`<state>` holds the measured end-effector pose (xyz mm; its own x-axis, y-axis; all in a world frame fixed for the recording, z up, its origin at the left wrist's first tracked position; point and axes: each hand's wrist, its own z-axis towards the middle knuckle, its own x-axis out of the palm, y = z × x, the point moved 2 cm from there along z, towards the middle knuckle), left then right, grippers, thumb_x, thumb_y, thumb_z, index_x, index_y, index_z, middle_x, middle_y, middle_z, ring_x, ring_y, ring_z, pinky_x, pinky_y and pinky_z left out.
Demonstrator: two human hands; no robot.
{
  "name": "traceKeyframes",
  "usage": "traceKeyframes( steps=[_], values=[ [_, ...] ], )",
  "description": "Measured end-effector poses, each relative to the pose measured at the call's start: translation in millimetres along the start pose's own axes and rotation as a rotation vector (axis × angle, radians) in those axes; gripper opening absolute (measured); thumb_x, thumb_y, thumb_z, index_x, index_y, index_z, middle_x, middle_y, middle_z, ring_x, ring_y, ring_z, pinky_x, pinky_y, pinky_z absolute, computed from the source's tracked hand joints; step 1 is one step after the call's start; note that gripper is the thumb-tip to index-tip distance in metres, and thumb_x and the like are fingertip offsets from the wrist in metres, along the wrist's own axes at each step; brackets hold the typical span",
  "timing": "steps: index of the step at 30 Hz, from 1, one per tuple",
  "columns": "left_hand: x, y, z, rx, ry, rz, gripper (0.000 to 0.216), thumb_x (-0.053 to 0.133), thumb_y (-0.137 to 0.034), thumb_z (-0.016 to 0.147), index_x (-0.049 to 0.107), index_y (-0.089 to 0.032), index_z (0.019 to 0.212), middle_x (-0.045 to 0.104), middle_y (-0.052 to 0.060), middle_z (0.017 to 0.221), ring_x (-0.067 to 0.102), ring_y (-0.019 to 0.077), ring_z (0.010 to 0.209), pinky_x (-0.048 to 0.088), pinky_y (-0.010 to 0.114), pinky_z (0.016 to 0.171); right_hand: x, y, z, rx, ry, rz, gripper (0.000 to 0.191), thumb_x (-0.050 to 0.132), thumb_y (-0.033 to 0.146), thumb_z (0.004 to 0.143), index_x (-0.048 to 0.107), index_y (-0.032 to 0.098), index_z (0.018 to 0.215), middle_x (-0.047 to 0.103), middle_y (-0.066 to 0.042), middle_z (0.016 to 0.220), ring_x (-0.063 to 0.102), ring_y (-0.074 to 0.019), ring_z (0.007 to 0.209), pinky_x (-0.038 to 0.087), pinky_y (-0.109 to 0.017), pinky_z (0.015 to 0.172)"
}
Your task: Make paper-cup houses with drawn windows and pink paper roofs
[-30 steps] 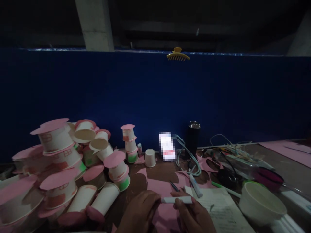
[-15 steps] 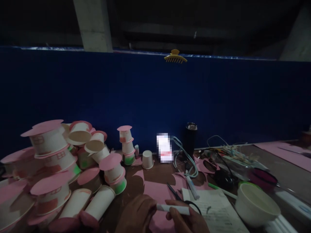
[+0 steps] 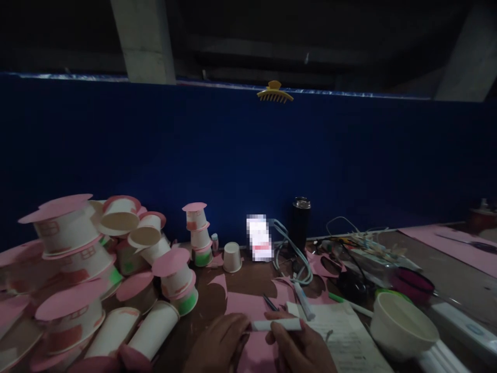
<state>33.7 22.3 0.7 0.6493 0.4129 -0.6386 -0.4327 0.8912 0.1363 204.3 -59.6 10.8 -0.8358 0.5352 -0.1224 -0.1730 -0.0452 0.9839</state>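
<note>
fingers: your right hand (image 3: 301,349) pinches the white marker (image 3: 276,325), your left hand (image 3: 221,344) closes on its other end | place: level over pink paper (image 3: 243,305), same grip as before | change: scissors (image 3: 268,302) handle now hidden behind your right hand

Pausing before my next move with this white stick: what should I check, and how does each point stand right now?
1. Grip on the white stick: right hand holds it and left hand pinches its left end: ok.
2. Cap on or off: cannot tell, too dim.
3. Pink paper lying under the hands: ok.
4. Scissors on the paper just beyond the stick, not in a hand: ok.
5. White bowl apart from the right hand: ok.
6. Lying paper cup near the left hand, not touching: ok.
</note>
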Motion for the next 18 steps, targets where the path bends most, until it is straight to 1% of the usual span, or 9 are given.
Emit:
traceKeyframes(
  steps=[3, 6, 8, 9, 11, 13, 14, 16, 18],
  values=[
    [0, 4, 2, -0.083, 0.028, 0.112, 0.04, 0.052, -0.034, 0.088, 0.051, -0.017, 0.124, 0.068, 0.009, 0.112, 0.065, 0.0177, 0.1, 0.053, 0.023, 0.082, -20, 3, 13, 0.082, -0.104, 0.026, 0.053, 0.059, 0.057, 0.073, 0.069, 0.015, 0.102, 0.057, 0.003, 0.051, 0.042, -0.0105, 0.04, 0.032, -0.021, 0.038],
    [2, 13, -3, -0.236, 0.096, 0.167, 0.04, 0.051, -0.029, 0.087, 0.052, -0.018, 0.125, 0.065, 0.008, 0.115, 0.064, 0.0182, 0.101, 0.053, 0.024, 0.081, -44, 4, 29, 0.096, -0.203, -0.019, 0.057, 0.059, 0.053, 0.075, 0.06, 0.018, 0.121, 0.041, 0.009, 0.044, 0.037, -0.0101, 0.04, 0.029, -0.02, 0.039],
    [6, 19, -10, -0.304, 0.137, 0.191, 0.037, 0.049, -0.024, 0.086, 0.055, -0.019, 0.122, 0.067, 0.008, 0.11, 0.064, 0.019, 0.097, 0.053, 0.027, 0.079, -57, 2, 39, 0.06, -0.276, -0.069, 0.062, 0.059, 0.05, 0.076, 0.051, 0.02, 0.13, 0.052, 0.007, 0.055, 0.045, -0.011, 0.045, 0.036, -0.021, 0.044],
    [8, 22, -14, -0.33, 0.167, 0.198, 0.036, 0.048, -0.023, 0.086, 0.056, -0.02, 0.12, 0.068, 0.007, 0.108, 0.065, 0.0195, 0.096, 0.052, 0.028, 0.079, -61, -1, 43, 0.045, -0.297, -0.062, 0.067, 0.06, 0.049, 0.076, 0.045, 0.021, 0.135, 0.061, 0.004, 0.069, 0.051, -0.012, 0.05, 0.039, -0.022, 0.047],
    [11, 26, -20, -0.379, 0.215, 0.198, 0.032, 0.046, -0.021, 0.087, 0.06, -0.02, 0.115, 0.069, 0.007, 0.104, 0.064, 0.021, 0.095, 0.05, 0.031, 0.082, -63, -6, 48, 0.047, -0.285, -0.053, 0.076, 0.059, 0.045, 0.076, 0.03, 0.024, 0.143, 0.066, -0.002, 0.094, 0.058, -0.0133, 0.056, 0.041, -0.024, 0.048],
    [9, 30, -20, -0.459, 0.296, 0.177, 0.03, 0.041, -0.02, 0.088, 0.064, -0.019, 0.108, 0.069, 0.008, 0.105, 0.062, 0.022, 0.098, 0.046, 0.034, 0.086, -59, -10, 48, 0.056, -0.221, -0.12, 0.077, 0.053, 0.043, 0.08, 0.02, 0.023, 0.146, 0.067, -0.003, 0.096, 0.058, -0.014, 0.054, 0.042, -0.025, 0.048],
    [7, 31, -18, -0.524, 0.359, 0.166, 0.032, 0.037, -0.017, 0.089, 0.064, -0.019, 0.105, 0.069, 0.009, 0.104, 0.062, 0.0219, 0.098, 0.044, 0.034, 0.087, -57, -11, 47, 0.052, -0.165, -0.215, 0.073, 0.05, 0.043, 0.081, 0.022, 0.022, 0.145, 0.068, -0.003, 0.089, 0.058, -0.0148, 0.052, 0.042, -0.026, 0.049],
    [0, 34, -12, -0.677, 0.542, 0.124, 0.034, 0.032, -0.016, 0.09, 0.066, -0.019, 0.095, 0.069, 0.008, 0.095, 0.062, 0.0214, 0.09, 0.043, 0.035, 0.081, -51, -11, 41, 0.016, -0.037, -0.493, 0.058, 0.046, 0.043, 0.083, 0.041, 0.021, 0.137, 0.069, -0.003, 0.081, 0.061, -0.0182, 0.056, 0.044, -0.03, 0.055],
    [-7, 35, -4, -0.748, 0.666, 0.099, 0.032, 0.033, -0.016, 0.089, 0.064, -0.018, 0.084, 0.069, 0.008, 0.088, 0.061, 0.0222, 0.086, 0.041, 0.036, 0.079, -47, -10, 34, -0.056, 0.073, -0.772, 0.042, 0.046, 0.041, 0.084, 0.06, 0.025, 0.119, 0.071, -0.005, 0.085, 0.066, -0.0229, 0.072, 0.045, -0.033, 0.065]
  ],
)
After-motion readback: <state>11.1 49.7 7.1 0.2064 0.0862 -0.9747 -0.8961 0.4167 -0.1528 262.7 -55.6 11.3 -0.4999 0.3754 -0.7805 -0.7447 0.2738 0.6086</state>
